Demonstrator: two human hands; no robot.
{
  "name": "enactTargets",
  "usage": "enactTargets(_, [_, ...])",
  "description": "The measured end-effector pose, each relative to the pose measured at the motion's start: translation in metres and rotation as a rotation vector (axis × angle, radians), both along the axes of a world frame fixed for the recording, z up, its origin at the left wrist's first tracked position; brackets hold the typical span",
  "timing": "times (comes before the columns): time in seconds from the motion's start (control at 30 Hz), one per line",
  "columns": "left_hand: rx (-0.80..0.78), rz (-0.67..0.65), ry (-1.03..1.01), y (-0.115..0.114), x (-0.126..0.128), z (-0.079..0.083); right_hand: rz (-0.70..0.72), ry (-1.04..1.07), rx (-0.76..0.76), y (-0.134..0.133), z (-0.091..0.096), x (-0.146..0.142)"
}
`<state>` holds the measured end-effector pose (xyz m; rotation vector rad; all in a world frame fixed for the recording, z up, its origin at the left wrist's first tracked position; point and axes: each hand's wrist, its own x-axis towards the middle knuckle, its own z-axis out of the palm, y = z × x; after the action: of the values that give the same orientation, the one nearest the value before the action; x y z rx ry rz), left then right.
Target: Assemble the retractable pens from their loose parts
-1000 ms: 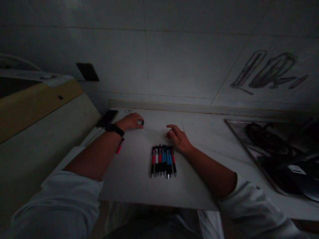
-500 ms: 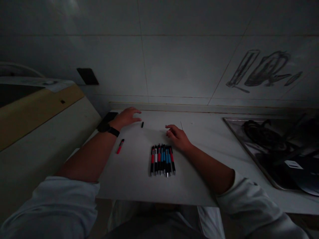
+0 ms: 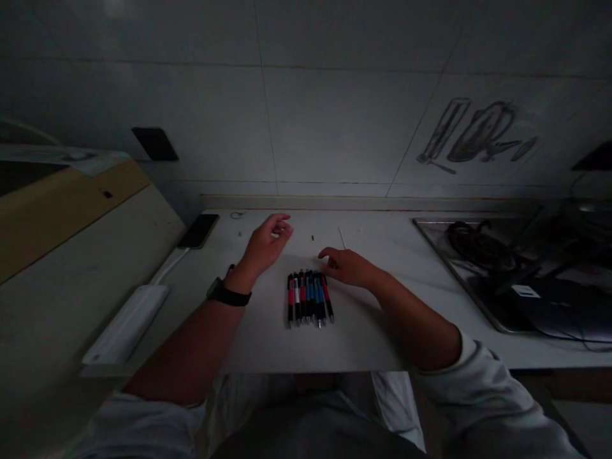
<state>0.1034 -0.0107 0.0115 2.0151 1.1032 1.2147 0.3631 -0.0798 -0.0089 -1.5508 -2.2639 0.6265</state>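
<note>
My left hand (image 3: 268,245), with a dark watch on the wrist, hovers above the white tabletop, left of the pens. Its fingers curl toward the thumb; whatever they pinch is too small or dark to name. My right hand (image 3: 348,264) is just beyond the pens' upper right end, index finger stretched out and apart from the thumb, with nothing seen between them. Below and between both hands lies a row of pens (image 3: 308,299) in red, white, blue and black, tips toward me. A tiny dark piece (image 3: 312,238) lies between the hands. Behind my right hand is a thin white stick (image 3: 342,237).
A phone (image 3: 198,231) lies at the back left, near a white power strip (image 3: 127,325) with a cable. A slanted panel (image 3: 86,255) borders the left side. A metal-edged stove (image 3: 454,280) holding dark items stands right. A tiled wall (image 3: 325,127) closes the back.
My left hand has moved right, over where the small black piece lay, now out of sight. My right hand has let go of a tiny dark piece. The view has shifted slightly.
</note>
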Motion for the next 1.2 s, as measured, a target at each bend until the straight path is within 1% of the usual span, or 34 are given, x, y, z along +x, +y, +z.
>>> enactTargets(0.07, [-0.017, -0.031, 0.051, -0.003, 0.002, -0.02, 0.014, -0.045, -0.047, -0.004, -0.004, 0.0])
enactTargets(0.13, [-0.059, -0.051, 0.102, -0.002, 0.0, -0.036, 0.019, -0.065, -0.088, -0.005, -0.005, -0.001])
enactTargets(0.2, [-0.093, -0.049, 0.119, 0.002, -0.006, -0.045, 0.028, -0.065, -0.12, -0.006, -0.005, -0.001])
enactTargets(0.27, [-0.11, -0.04, 0.116, 0.005, -0.01, -0.049, 0.04, -0.067, -0.143, -0.006, -0.003, -0.002])
enactTargets(0.37, [-0.109, -0.059, 0.123, 0.006, -0.011, -0.05, 0.051, -0.089, -0.15, -0.007, -0.003, -0.002])
enactTargets(0.43, [-0.106, -0.087, 0.138, 0.004, -0.009, -0.05, 0.043, -0.121, -0.118, -0.009, -0.005, -0.003])
enactTargets(0.57, [-0.099, -0.124, 0.175, -0.002, -0.005, -0.049, -0.098, -0.215, 0.021, -0.01, -0.011, -0.004])
enactTargets(0.63, [-0.088, -0.131, 0.191, -0.005, -0.005, -0.048, -0.147, -0.25, 0.06, -0.01, -0.014, -0.004])
enactTargets(0.83, [-0.065, -0.125, 0.216, -0.005, -0.008, -0.047, -0.133, -0.3, 0.111, -0.007, -0.019, -0.004])
enactTargets(0.93, [-0.047, -0.141, 0.239, -0.004, -0.008, -0.047, -0.139, -0.24, 0.14, -0.005, -0.017, -0.005])
enactTargets(1.1, [0.003, -0.239, 0.262, -0.013, -0.001, -0.043, -0.035, 0.0, 0.205, -0.001, -0.015, -0.014])
enactTargets(1.2, [0.046, -0.276, 0.289, -0.018, 0.006, -0.042, 0.014, 0.058, 0.263, -0.003, -0.019, -0.023])
